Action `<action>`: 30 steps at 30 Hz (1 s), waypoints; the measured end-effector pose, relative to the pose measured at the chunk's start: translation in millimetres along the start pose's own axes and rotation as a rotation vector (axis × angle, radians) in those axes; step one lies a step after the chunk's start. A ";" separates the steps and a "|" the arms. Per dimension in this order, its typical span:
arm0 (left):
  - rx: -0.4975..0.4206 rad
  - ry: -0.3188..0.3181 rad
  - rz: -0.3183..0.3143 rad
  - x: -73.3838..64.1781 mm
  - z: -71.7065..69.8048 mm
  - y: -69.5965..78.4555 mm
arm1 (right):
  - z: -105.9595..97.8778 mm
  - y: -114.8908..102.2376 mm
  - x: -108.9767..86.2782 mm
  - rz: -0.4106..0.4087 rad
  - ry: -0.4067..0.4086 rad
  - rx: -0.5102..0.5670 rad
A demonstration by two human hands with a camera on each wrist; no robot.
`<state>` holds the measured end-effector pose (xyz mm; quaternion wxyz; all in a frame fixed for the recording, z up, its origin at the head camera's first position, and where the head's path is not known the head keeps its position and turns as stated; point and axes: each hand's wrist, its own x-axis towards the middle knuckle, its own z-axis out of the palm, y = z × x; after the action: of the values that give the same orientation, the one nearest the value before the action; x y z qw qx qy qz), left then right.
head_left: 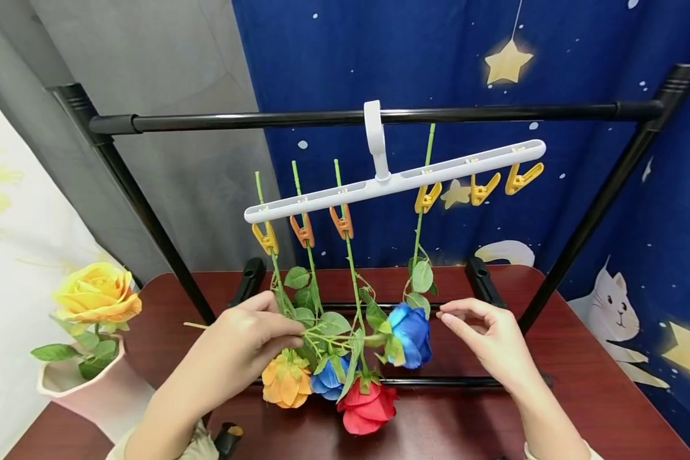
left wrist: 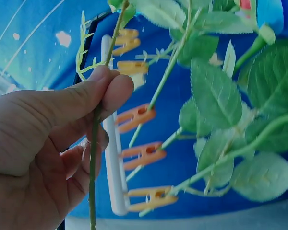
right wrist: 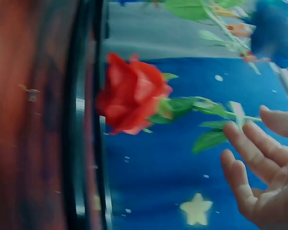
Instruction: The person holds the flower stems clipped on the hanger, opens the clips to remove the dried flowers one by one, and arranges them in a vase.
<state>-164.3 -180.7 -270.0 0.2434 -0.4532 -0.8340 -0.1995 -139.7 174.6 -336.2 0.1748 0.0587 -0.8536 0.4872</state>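
In the head view my left hand (head_left: 253,338) pinches the stem (left wrist: 93,163) of a blue rose (head_left: 409,335) between thumb and fingers. This rose lies sideways, its bloom pointing right. My right hand (head_left: 489,338) is apart from it, just to its right, fingers loosely bent and holding nothing. Behind my hands a white clip hanger (head_left: 333,198) tilts, its right end higher. Its clips grip several stems upside down, with an orange-yellow rose (head_left: 287,378), another blue rose (head_left: 329,378) and a red rose (head_left: 367,406) below. The fourth stem's bloom is hidden behind the held rose in the head view.
The hanger hooks over a black rack bar (head_left: 253,121). Two yellow clips (head_left: 485,189) at its right end hold nothing. At left, a yellow rose (head_left: 99,294) stands in a pale pink pot (head_left: 100,390). Rack legs rest on the dark red table (head_left: 586,396).
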 end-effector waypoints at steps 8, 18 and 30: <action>-0.015 0.166 -0.003 -6.9 -15.1 -11.4 | 31.1 11.2 0.4 -0.156 0.262 -0.124; -0.014 0.252 -0.034 -15.4 -24.6 -18.6 | 58.0 5.6 3.8 -0.286 0.360 -0.254; -0.034 0.273 -0.081 -23.4 -28.6 -24.5 | 60.6 21.2 27.5 0.215 0.040 0.209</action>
<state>-167.7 -224.4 -263.6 0.3388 -0.3920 -0.8071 -0.2833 -185.7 135.9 -371.8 0.1316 -0.0249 -0.7960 0.5903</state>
